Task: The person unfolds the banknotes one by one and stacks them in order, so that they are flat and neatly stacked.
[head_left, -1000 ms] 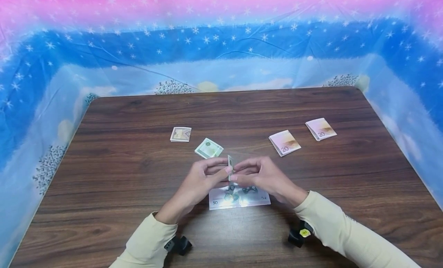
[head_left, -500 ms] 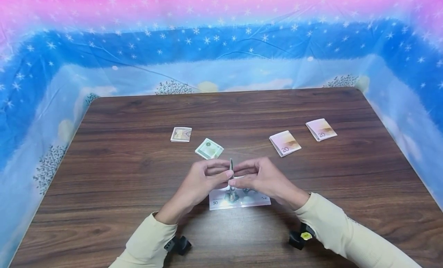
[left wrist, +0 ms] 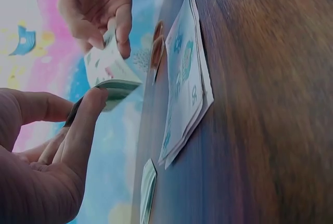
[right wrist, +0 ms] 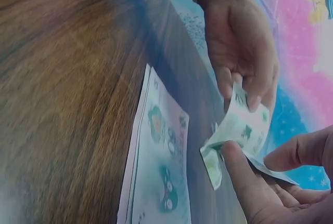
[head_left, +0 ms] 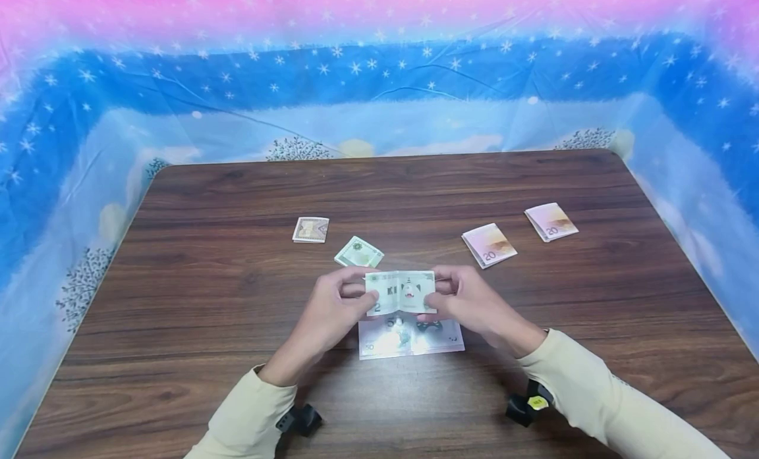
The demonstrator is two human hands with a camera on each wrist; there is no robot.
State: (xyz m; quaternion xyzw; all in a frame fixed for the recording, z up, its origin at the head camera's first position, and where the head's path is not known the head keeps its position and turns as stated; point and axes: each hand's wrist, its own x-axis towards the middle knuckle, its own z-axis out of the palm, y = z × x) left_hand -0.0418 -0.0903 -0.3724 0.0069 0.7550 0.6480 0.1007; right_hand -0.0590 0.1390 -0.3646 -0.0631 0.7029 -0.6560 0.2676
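Both hands hold a small pale green banknote (head_left: pixel 409 284) up over the table, its printed face toward me and a crease down its middle. My left hand (head_left: pixel 335 307) pinches its left end between thumb and fingers, and my right hand (head_left: pixel 477 304) pinches the right end. In the left wrist view the note (left wrist: pixel 101 65) bends at the crease, with a flap hanging on its underside. Below the hands lies a flat stack of pinkish 50 banknotes (head_left: pixel 385 347), its far edge hidden by the held note. The right wrist view shows layers at the edge of this stack (right wrist: pixel 164 156).
Beyond my left hand lie a folded green banknote (head_left: pixel 358 251) and a folded tan one (head_left: pixel 311 230). Two folded pink 20 notes, a nearer one (head_left: pixel 489 245) and a farther one (head_left: pixel 551 222), lie at the right. A snowflake-patterned cloth (head_left: pixel 379 70) surrounds the brown wooden table (head_left: pixel 207 301).
The held banknote was edge-on between my fingers; now it is spread open with its face toward me. My hands have moved apart, left and right. The notes on the table have stayed put.
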